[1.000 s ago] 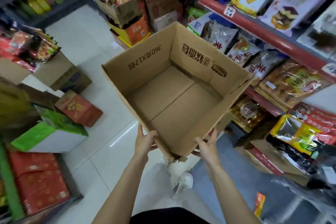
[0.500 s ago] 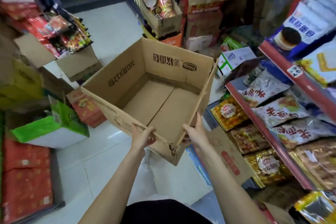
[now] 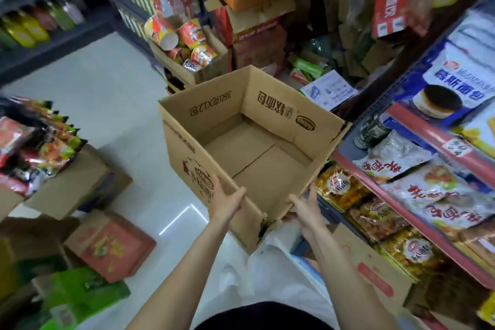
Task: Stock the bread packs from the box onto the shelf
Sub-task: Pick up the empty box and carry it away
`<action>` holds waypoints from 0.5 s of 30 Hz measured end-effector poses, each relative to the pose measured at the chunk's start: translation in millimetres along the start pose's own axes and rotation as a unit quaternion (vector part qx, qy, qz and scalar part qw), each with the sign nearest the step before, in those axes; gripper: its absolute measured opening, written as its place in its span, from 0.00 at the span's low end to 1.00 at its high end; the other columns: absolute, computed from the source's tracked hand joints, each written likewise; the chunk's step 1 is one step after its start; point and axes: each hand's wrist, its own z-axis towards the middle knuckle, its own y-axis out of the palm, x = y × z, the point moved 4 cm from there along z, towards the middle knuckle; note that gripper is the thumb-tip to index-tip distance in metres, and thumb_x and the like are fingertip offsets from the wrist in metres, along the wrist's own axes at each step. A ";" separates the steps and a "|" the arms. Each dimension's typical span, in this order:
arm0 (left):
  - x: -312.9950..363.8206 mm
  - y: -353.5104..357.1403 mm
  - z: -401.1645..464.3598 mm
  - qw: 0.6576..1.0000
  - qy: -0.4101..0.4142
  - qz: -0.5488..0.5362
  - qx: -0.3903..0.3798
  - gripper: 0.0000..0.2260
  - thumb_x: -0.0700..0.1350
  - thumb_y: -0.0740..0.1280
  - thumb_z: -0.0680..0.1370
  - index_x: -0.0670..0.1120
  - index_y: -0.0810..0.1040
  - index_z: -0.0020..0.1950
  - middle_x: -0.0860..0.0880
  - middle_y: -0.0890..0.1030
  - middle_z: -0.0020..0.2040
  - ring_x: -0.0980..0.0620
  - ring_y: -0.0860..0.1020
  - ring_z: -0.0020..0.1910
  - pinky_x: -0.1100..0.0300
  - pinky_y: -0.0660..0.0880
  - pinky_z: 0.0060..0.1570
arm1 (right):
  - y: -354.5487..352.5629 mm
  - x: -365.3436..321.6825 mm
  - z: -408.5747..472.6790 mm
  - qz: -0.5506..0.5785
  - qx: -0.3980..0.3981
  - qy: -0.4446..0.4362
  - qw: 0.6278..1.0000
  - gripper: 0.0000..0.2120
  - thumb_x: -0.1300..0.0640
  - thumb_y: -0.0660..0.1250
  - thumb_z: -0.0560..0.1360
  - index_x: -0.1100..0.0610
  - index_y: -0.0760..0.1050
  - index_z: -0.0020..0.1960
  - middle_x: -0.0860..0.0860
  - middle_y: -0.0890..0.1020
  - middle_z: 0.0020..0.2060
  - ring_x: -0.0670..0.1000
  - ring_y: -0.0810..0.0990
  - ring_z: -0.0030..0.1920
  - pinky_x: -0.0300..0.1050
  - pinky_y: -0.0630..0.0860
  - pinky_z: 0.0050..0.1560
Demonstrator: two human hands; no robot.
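The fingers [image 3: 235, 194] of the left hand [image 3: 223, 202] were curled over the near left rim of the box [image 3: 249, 147], with the thumb laid against its printed outer wall. The fingers of the right hand [image 3: 305, 207] were spread against the near right wall, the thumb over its edge, so that the box was held between both hands. Both bare forearms were stretched forward from the body, converging on the near corner. The box was held above the tiled floor [image 3: 112, 104], tilted away, and was seen to be of plain brown corrugated card with dark print, its top open, nothing inside, and its near corner torn. Glossy plastic bread packs [image 3: 345, 187] were stacked on the red-edged shelf [image 3: 428, 230] just to the right of the box.
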 end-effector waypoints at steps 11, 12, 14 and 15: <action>180.1 72.1 221.7 0.992 0.001 0.114 -0.053 0.49 0.62 0.69 0.59 0.62 0.47 0.75 0.41 0.74 0.67 0.38 0.74 0.63 0.44 0.73 0.61 | 23.1 -167.0 157.5 0.143 0.054 0.007 0.988 0.39 0.65 0.66 0.74 0.43 0.49 0.75 0.57 0.73 0.63 0.57 0.80 0.46 0.47 0.80 0.33; 199.3 78.4 235.8 0.990 0.005 0.131 -0.053 0.49 0.63 0.69 0.59 0.62 0.48 0.75 0.39 0.74 0.66 0.38 0.74 0.62 0.44 0.73 0.61 | 24.2 -186.5 169.4 0.152 0.058 0.005 0.987 0.39 0.65 0.65 0.73 0.43 0.50 0.75 0.56 0.74 0.60 0.57 0.81 0.46 0.47 0.80 0.34; 247.3 91.2 252.0 0.988 0.021 0.139 -0.068 0.45 0.61 0.70 0.64 0.59 0.50 0.76 0.38 0.73 0.66 0.40 0.77 0.57 0.50 0.77 0.55 | 26.6 -224.1 191.3 0.157 0.072 -0.005 0.985 0.38 0.65 0.66 0.74 0.43 0.51 0.75 0.57 0.76 0.57 0.56 0.81 0.45 0.46 0.80 0.33; 265.9 99.1 264.9 0.986 0.026 0.138 -0.086 0.42 0.58 0.70 0.68 0.57 0.52 0.76 0.40 0.72 0.67 0.43 0.78 0.54 0.56 0.78 0.48 | 27.1 -241.1 202.7 0.160 0.080 -0.009 0.984 0.38 0.64 0.66 0.74 0.43 0.51 0.75 0.57 0.76 0.59 0.56 0.82 0.45 0.44 0.79 0.31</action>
